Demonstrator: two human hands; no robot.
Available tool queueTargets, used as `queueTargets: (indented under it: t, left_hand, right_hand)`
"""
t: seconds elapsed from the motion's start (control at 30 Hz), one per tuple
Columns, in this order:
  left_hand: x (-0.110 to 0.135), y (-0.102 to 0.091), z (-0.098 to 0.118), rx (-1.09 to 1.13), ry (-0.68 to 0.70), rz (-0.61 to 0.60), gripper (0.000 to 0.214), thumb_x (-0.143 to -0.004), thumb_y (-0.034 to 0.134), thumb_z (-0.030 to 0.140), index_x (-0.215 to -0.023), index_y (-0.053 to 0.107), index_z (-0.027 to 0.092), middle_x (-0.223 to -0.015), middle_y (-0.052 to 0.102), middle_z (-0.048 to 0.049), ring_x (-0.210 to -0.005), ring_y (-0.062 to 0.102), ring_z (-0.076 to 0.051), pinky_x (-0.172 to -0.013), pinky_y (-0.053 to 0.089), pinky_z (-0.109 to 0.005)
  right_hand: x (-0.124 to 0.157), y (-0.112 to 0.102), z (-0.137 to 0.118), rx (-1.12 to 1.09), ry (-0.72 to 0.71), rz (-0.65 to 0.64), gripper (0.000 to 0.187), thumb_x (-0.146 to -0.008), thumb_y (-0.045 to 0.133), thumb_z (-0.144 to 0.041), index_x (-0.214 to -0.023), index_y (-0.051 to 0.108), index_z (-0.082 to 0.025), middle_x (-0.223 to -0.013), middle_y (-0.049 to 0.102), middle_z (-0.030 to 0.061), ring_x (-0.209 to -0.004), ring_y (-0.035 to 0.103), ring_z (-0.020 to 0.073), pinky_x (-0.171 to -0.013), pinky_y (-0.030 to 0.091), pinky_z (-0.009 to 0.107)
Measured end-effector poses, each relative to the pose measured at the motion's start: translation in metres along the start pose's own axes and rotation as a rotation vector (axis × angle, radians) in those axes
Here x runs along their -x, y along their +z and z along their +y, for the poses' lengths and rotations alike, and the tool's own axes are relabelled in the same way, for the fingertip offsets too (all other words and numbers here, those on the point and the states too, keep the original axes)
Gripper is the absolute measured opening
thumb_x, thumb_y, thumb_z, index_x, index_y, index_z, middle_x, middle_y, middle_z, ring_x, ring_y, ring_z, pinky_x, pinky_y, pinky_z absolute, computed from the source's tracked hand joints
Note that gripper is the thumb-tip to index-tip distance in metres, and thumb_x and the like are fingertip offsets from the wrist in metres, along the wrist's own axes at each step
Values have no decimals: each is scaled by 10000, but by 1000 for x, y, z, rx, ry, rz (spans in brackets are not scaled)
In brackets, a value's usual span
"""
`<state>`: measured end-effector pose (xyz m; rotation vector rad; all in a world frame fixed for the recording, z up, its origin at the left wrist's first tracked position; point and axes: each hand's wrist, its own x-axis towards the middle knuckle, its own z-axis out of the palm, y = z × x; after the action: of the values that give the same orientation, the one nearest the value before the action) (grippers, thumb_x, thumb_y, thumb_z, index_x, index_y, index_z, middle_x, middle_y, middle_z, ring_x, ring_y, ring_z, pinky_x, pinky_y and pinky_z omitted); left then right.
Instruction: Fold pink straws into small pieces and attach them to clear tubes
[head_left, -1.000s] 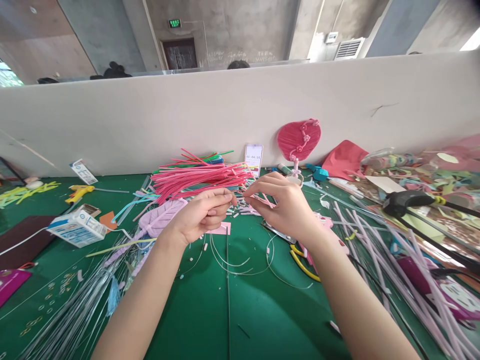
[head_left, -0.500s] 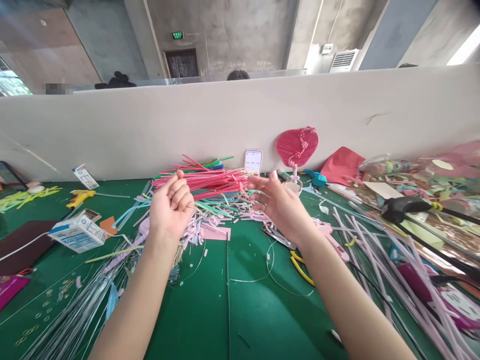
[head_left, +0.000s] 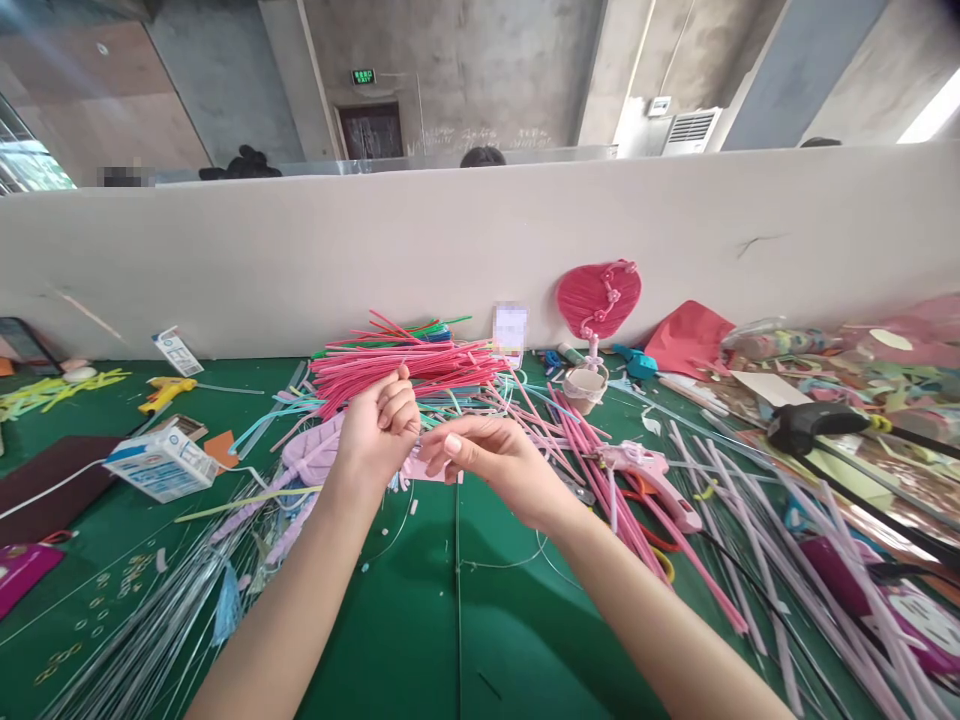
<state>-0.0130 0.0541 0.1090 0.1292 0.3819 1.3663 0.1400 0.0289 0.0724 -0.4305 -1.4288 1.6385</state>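
My left hand [head_left: 381, 425] is closed in a fist above the middle of the table, in front of a heap of red and pink fuzzy craft stems [head_left: 420, 365]. Just right of it, my right hand [head_left: 491, 460] has its fingers bent together with the thumb against them, their tips close to the left fist. Whatever either hand grips is hidden or too small to make out. Beside my left wrist lies a lilac fuzzy leaf-shaped piece [head_left: 311, 450]. Several pink stems [head_left: 581, 445] spread beyond and right of my right hand, next to a pink glue gun [head_left: 645, 475].
A small pot [head_left: 585, 388] with a red fan-shaped piece [head_left: 598, 300] stands near the white partition [head_left: 420, 240]. Left are a yellow glue gun [head_left: 166, 392], a blue-white box [head_left: 161, 463] and thin wires [head_left: 150, 620]. Lilac stems [head_left: 735, 520] and scraps crowd the right.
My hands have come together: the left moved right, the right moved left and its spread fingers drew in. Pink stems now lie at the right, where none showed before.
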Motion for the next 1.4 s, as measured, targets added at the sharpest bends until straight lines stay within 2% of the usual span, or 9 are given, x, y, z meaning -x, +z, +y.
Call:
queueTargets:
  t: [0.1, 0.2, 0.37, 0.47, 0.6, 0.73, 0.87, 1.27, 1.4]
  left_hand:
    - [0, 0, 4, -8, -77, 4, 295, -1025, 222, 120, -892, 485, 121, -448, 218, 123, -276, 225, -32, -289, 155, -173]
    - [0, 1, 6, -3, -100, -9, 284, -1023, 229, 121, -906, 487, 118, -458, 211, 121, -278, 233, -34, -289, 151, -178]
    - [-2, -2, 8, 15, -96, -18, 278, -1019, 227, 106, -907, 481, 119, -471, 212, 120, -277, 228, -37, -287, 162, -180]
    - [-5, -5, 9, 22, -97, -31, 276, -1017, 229, 102, -914, 484, 115, -477, 211, 119, -276, 231, -40, -284, 171, -184]
    - [-7, -7, 10, 24, -109, -20, 286, -1019, 223, 105, -907, 486, 118, -471, 208, 120, -273, 238, -42, -280, 176, -183]
    - [-7, -5, 9, 12, -102, -2, 288, -1021, 228, 113, -886, 483, 122, -465, 220, 121, -270, 241, -35, -280, 178, -173]
    - [-8, -5, 9, -13, -99, 2, 294, -1020, 224, 109, -872, 477, 124, -457, 222, 122, -267, 245, -30, -279, 171, -164]
    - [-9, -6, 8, -45, -98, 2, 281, -1011, 236, 94, -864, 472, 135, -457, 227, 120, -270, 247, -30, -284, 170, -166]
    - [-9, -7, 7, -58, -100, 4, 277, -1006, 248, 86, -862, 477, 144, -460, 227, 117, -278, 247, -35, -287, 174, -163]
  right_hand:
    - [4, -5, -5, -20, 1, -114, 292, -840, 655, -427, -997, 736, -195, -818, 727, 54, -743, 660, 151, -673, 510, 272]
    - [7, -8, -9, -110, -3, -162, 348, -870, 600, -474, -1029, 724, -190, -834, 718, 61, -746, 660, 146, -690, 510, 280]
    - [7, -11, -9, -114, -71, -68, 210, -910, 584, -364, -954, 738, -230, -711, 583, -11, -650, 543, 86, -643, 450, 230]
    - [5, -14, -8, -64, -92, -17, 209, -889, 607, -372, -940, 748, -226, -836, 576, 16, -704, 504, 100, -651, 434, 246]
    - [4, -13, -8, -144, 0, -30, 288, -897, 565, -440, -955, 731, -212, -788, 577, 25, -659, 489, 111, -583, 410, 245]
    - [4, -8, -11, -260, -23, 23, 274, -895, 559, -419, -1013, 692, -210, -767, 580, 20, -664, 526, 118, -606, 443, 249]
    - [5, -4, -16, -180, -55, 77, 297, -891, 553, -422, -1080, 641, -212, -737, 588, 17, -671, 549, 141, -660, 482, 286]
    - [6, -4, -15, -93, -97, 59, 257, -944, 482, -426, -1023, 614, -220, -737, 640, 15, -648, 596, 127, -640, 487, 270]
    - [7, -4, -17, -92, -76, 53, 307, -943, 474, -444, -1099, 619, -223, -803, 684, 37, -684, 635, 136, -652, 505, 278]
